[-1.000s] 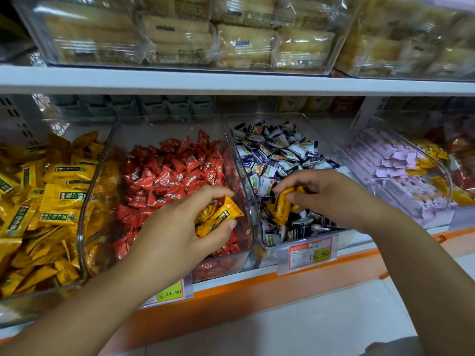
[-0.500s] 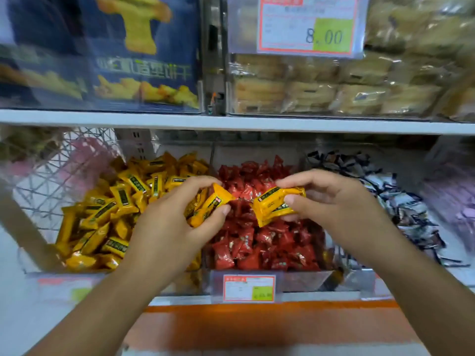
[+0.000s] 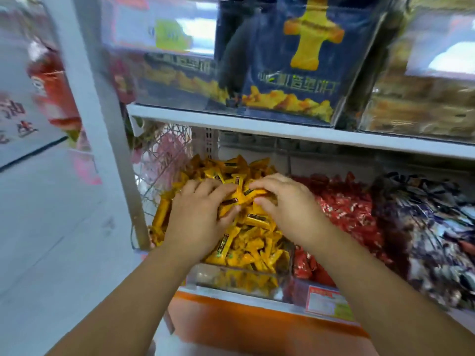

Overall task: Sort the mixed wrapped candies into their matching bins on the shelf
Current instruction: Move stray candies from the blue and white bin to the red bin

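I've got L hand (image 3: 203, 214) & R hand (image 3: 290, 206) each clamped on yellow candies (image 3: 239, 195), fingertips nearly touching, directly above the yellow bin (image 3: 236, 278) at the shelf's (image 3: 244, 314) left end, pile right beneath both, so I judge release goes straight down.

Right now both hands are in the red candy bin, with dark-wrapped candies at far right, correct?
No: the head view shows the left hand and right hand, each gripping yellow candies, in the yellow bin, left of the red bin. Dark-wrapped candies are at far right.
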